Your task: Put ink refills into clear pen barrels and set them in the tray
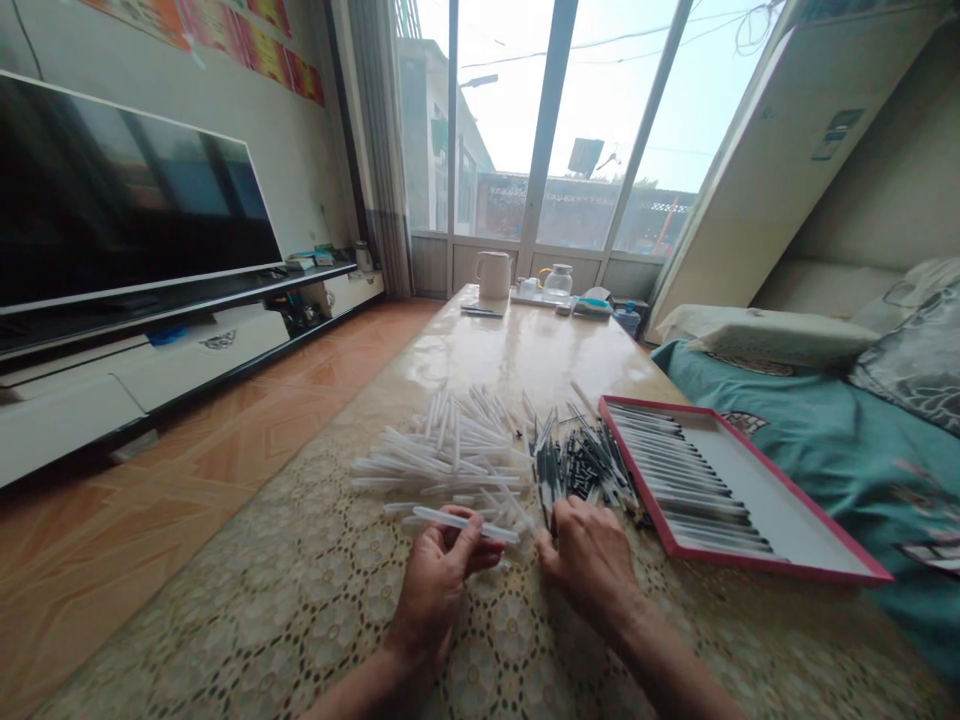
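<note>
My left hand (444, 562) is closed round a white translucent pen barrel (465, 522), held tilted slightly down to the right above the table. Just beyond it lies a loose heap of similar pen barrels (442, 450). My right hand (589, 550) reaches to the near edge of a pile of dark pen refills (577, 455). Its fingers are bent together there; what they pinch, if anything, is hidden behind them. To the right, a shallow red-rimmed box (810, 510) holds a row of pens (694, 480) with dark ends, laid side by side along its left part.
All of this lies on a long table with a patterned cover (300, 600). At its far end stand a pitcher (493, 275), a glass jar (559, 281) and a tray. A teal-covered sofa (810, 420) borders the right side; a TV cabinet (210, 350) is at left.
</note>
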Tool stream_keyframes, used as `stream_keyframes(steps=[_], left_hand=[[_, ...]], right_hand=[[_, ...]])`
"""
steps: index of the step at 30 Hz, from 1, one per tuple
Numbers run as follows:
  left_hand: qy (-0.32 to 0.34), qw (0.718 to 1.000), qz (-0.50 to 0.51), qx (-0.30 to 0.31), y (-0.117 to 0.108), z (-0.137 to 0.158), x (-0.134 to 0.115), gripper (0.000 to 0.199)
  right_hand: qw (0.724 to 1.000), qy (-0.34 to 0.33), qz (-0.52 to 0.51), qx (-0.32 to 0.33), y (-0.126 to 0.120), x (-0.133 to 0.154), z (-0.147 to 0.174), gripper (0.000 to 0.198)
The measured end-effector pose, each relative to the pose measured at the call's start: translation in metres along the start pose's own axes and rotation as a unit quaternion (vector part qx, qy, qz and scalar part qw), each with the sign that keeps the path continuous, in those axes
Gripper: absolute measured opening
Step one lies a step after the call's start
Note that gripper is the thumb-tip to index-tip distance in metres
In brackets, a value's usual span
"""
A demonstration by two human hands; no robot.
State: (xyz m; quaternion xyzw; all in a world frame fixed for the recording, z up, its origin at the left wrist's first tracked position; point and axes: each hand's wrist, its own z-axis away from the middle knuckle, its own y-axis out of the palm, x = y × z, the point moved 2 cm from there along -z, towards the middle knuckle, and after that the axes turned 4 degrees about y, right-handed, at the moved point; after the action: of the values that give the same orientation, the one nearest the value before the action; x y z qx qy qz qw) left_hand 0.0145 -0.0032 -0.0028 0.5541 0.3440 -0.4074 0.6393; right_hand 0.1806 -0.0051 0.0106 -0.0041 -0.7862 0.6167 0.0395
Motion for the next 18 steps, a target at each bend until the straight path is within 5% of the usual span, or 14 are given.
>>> stream_keyframes(steps=[6, 12, 18], left_hand=[[-0.010, 0.999, 0.019, -0.031, -0.002, -0.003, 0.003, 0.021], [-0.017, 0.998, 0.052, -0.030, -0.002, -0.003, -0.004, 0.010], [-0.019, 0.991, 0.107, -0.084, -0.008, -0.005, -0.006, 0.008]], right_hand=[[0.992, 0.069, 0.009, 0.105, -0.004, -0.005, -0.004, 0.016], [0.989, 0.035, 0.016, 0.144, -0.030, -0.014, -0.011, 0.015], [0.978, 0.005, -0.196, 0.073, -0.051, -0.020, -0.019, 0.010]])
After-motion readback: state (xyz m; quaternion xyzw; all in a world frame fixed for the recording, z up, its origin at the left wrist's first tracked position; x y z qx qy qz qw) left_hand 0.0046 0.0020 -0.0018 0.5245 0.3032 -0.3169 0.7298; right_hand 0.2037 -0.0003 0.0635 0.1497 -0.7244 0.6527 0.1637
